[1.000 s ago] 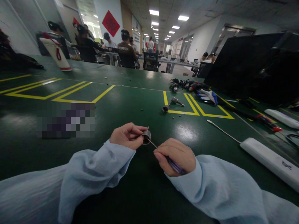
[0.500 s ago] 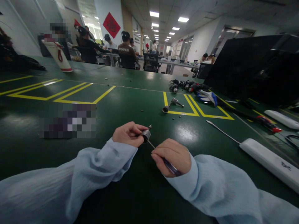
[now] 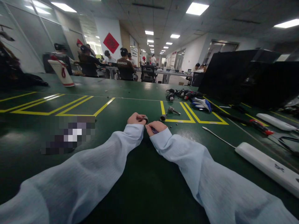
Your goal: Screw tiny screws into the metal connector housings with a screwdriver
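Table [image 3: 140, 193], dark green, its far edge running behind a tapered white cup [image 3: 62, 74]; yellow tape outlines [image 3: 105, 106] on its left half, with a purple item [image 3: 72, 137], pixelated, before them. Left sleeve [image 3: 100, 161], pale blue: forearm slanting from the lower left corner inward and forward, nearly straight. Left hand [image 3: 135, 118]: extended, fingers pinched on a metal cup-shaped part [image 3: 146, 119], which sits at the meeting point of both hands. Between the forearms: a wedge of open green surface, narrowing forward. Right hand [image 3: 158, 127]: just beside the left, fingers curled round a purple-handled tool [image 3: 154, 130], mostly hidden; contact of its tip with the part cannot be told. Right sleeve [image 3: 191, 158]: slanting back to the lower right corner. Just beyond the right hand: a metal socket [image 3: 163, 118] and a stemmed metal piece [image 3: 173, 110], near small nuts [image 3: 177, 124]. Bounding the right side: a white power bank-like bar [image 3: 259, 161].
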### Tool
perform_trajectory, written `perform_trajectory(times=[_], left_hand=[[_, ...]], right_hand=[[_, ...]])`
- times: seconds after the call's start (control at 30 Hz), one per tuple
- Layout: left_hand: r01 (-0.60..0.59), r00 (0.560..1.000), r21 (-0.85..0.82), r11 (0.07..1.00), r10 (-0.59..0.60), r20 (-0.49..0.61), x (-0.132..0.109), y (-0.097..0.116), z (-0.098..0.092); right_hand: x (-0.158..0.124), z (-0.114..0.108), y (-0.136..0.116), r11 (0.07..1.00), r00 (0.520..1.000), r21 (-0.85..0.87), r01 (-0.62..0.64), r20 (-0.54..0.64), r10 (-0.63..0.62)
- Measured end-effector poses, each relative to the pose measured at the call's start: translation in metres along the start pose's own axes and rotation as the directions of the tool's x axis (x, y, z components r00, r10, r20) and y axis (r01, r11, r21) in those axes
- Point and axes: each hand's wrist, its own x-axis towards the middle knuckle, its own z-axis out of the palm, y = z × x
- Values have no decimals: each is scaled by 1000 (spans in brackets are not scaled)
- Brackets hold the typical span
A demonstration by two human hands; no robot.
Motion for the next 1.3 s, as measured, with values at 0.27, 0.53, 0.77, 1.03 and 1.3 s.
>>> perform_trajectory(times=[0.27, 0.53, 0.77, 1.03, 1.3], left_hand=[[11, 1000, 78, 997, -12, 21, 12, -5, 6], [49, 996, 36, 998, -51, 73, 17, -10, 2], [95, 969, -37, 995, -84, 234, 18, -10, 4], [33, 909, -48, 998, -10, 417, 15, -19, 5], [-386, 802, 208, 899, 216, 557, 25, -21, -8]], right_hand=[[4, 10, 11, 913, 931, 196, -359, -3, 366], [5, 11, 14, 826, 882, 329, -458, 51, 469], [7, 12, 18, 715, 816, 431, -550, 97, 570], [10, 10, 28, 515, 688, 556, -653, 152, 709], [12, 6, 31, 368, 616, 635, -679, 220, 757]])
